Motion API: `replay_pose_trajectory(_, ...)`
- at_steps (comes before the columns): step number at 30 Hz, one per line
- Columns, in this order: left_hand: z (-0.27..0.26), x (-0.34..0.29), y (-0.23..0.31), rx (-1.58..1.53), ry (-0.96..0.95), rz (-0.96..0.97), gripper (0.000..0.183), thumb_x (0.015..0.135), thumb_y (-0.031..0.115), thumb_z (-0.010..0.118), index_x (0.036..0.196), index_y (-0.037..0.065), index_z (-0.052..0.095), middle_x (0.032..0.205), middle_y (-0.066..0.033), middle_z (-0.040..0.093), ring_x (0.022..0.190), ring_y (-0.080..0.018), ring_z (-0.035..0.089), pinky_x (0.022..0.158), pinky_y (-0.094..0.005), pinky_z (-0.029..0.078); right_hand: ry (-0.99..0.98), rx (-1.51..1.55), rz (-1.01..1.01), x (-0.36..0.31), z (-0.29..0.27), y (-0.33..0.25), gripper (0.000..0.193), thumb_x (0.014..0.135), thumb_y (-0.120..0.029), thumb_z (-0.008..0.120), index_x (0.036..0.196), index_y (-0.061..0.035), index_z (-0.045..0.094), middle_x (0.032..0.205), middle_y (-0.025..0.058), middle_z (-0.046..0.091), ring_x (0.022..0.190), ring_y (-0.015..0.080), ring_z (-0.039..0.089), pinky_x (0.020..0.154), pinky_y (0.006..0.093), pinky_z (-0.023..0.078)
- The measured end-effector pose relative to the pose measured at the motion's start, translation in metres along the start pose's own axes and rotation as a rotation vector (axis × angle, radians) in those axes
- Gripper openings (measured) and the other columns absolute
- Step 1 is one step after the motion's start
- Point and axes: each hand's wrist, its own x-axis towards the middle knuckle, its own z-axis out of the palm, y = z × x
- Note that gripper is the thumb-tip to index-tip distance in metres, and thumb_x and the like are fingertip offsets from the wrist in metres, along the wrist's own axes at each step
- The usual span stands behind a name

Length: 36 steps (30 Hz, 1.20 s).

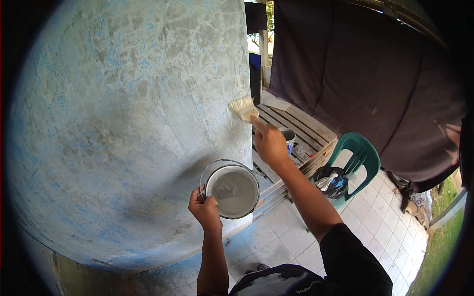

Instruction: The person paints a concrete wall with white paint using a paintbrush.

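Observation:
My left hand (206, 208) grips the rim of a round bucket (257, 195), thumb over the edge, in front of the wall's lower right part. Grey, wet-looking material lies inside, and the thin handle arches over the bucket's upper left side. With my right hand (271, 144) I hold a wide paintbrush (244, 108) by its handle. Its pale bristles are at the wall's right edge; whether they press on it I cannot tell. The wall (123, 123) has patchy grey coating with blue showing through.
A slatted wooden bench (308, 123) stands right of the wall, with a can (288, 135) on it. Beside it is a green plastic chair (371, 160) holding a black plastic bag (335, 185). A dark cloth (355, 74) hangs behind, and pale tiles (365, 222) cover the floor.

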Motion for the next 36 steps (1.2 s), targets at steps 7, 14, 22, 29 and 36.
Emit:
replay_pose_trajectory(7, -0.021, 0.004, 0.002, 0.004, 0.027, -0.017, 0.049, 0.065, -0.011, 0.052, 0.112, -0.010, 0.064, 0.097, -0.0125, 0.071, 0.086, -0.0183, 0.069, 0.078, -0.0259, 0.050, -0.216, 0.088, 0.165, -0.038, -0.017, -0.005, 0.037, 0.088, -0.006, 0.060, 0.122, -0.0072, 0.073, 0.086, 0.0282, 0.070, 0.075, 0.0428, 0.069, 0.074, 0.0472, 0.056)
replay_pose_trajectory(14, -0.013, 0.008, 0.003, 0.064, -0.012, -0.023, 0.050, 0.065, -0.011, 0.053, 0.114, -0.010, 0.064, 0.093, -0.0109, 0.072, 0.079, -0.0162, 0.068, 0.072, -0.0254, 0.049, 0.058, 0.123, 0.010, 0.029, -0.041, -0.017, 0.039, 0.087, -0.006, 0.061, 0.125, -0.0100, 0.072, 0.087, 0.0270, 0.069, 0.076, 0.0426, 0.069, 0.070, 0.0501, 0.055)
replay_pose_trajectory(22, 0.003, 0.003, 0.013, 0.080, 0.027, 0.058, 0.049, 0.065, -0.010, 0.053, 0.112, -0.009, 0.066, 0.090, -0.0105, 0.072, 0.076, -0.0145, 0.066, 0.070, -0.0247, 0.048, -0.298, 0.026, 0.103, -0.049, 0.009, 0.038, 0.040, 0.086, -0.005, 0.062, 0.125, -0.0103, 0.072, 0.089, 0.0266, 0.070, 0.080, 0.0439, 0.069, 0.074, 0.0519, 0.056)
replay_pose_trajectory(29, 0.026, -0.005, 0.004, 0.090, 0.035, 0.089, 0.049, 0.065, -0.010, 0.053, 0.112, -0.009, 0.066, 0.091, -0.0107, 0.072, 0.076, -0.0150, 0.066, 0.071, -0.0250, 0.048, -0.101, 0.160, -0.040, 0.004, -0.053, 0.010, 0.039, 0.088, -0.006, 0.063, 0.126, -0.0124, 0.071, 0.089, 0.0227, 0.070, 0.079, 0.0425, 0.070, 0.069, 0.0516, 0.057)
replay_pose_trajectory(36, 0.047, -0.019, 0.000, 0.075, 0.058, 0.096, 0.049, 0.065, -0.010, 0.053, 0.112, -0.008, 0.066, 0.092, -0.0108, 0.072, 0.079, -0.0161, 0.067, 0.074, -0.0257, 0.049, -0.114, -0.011, -0.064, 0.002, -0.002, 0.047, 0.042, 0.090, -0.009, 0.062, 0.132, -0.0134, 0.064, 0.087, 0.0194, 0.068, 0.073, 0.0395, 0.070, 0.062, 0.0500, 0.057)
